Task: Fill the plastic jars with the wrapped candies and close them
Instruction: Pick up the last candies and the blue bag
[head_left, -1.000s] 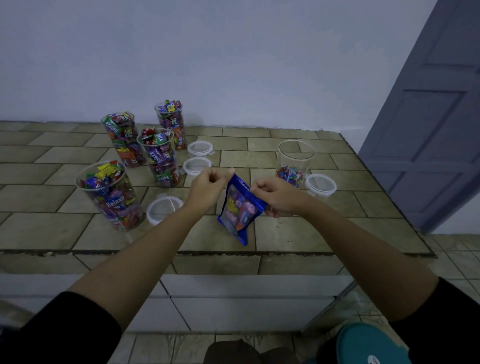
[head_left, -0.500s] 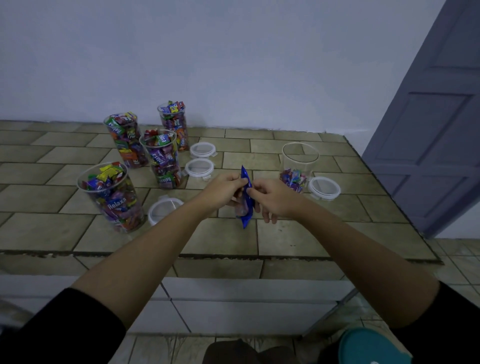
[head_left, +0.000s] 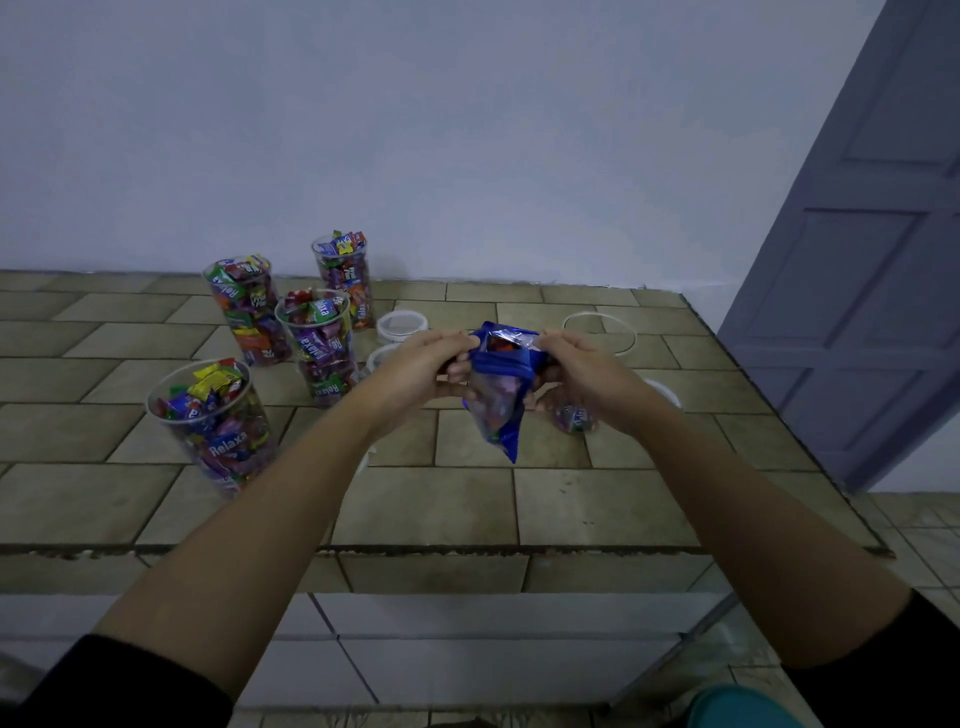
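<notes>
Blue foil candy bag (head_left: 501, 400) is hanging mid-view above the bench (head_left: 597, 499), mouth already open, wrapped candies showing inside. Left hand (head_left: 421, 369) and right hand (head_left: 587, 374) are each gripping one side of the mouth. Fingers (head_left: 553, 343) are curling onto the foil, pinching it and drawing the two lips apart.

Progress, judged from the layout:
- Four jars are standing at 9 to 11 o'clock of the bag: near jar (head_left: 215, 421), middle jar (head_left: 322, 348), back-left jar (head_left: 247, 306), back jar (head_left: 345, 278). All are brimming and none is wearing a lid.
- Fifth jar (head_left: 600, 332) is sitting at 2 o'clock, partly behind the right hand, carrying only a thin layer of candies at its base.
- One loose lid (head_left: 402, 325) is lying at 11 o'clock; others are partly hidden by the hands and forearm, count uncertain.
- Filling is looking mostly done; the fifth jar is awaiting this bag, and closing is not yet begun.

Room and edges:
- Bare tiles are lying at 6 o'clock, before the bench's front edge.
- Right bench edge is running near the fifth jar at 3 o'clock, with a grey door (head_left: 872, 260) beyond, so spilled candies are likely rolling off there.
- Near jar is standing just beside the left forearm, so a sideways sweep is risking a knock.
</notes>
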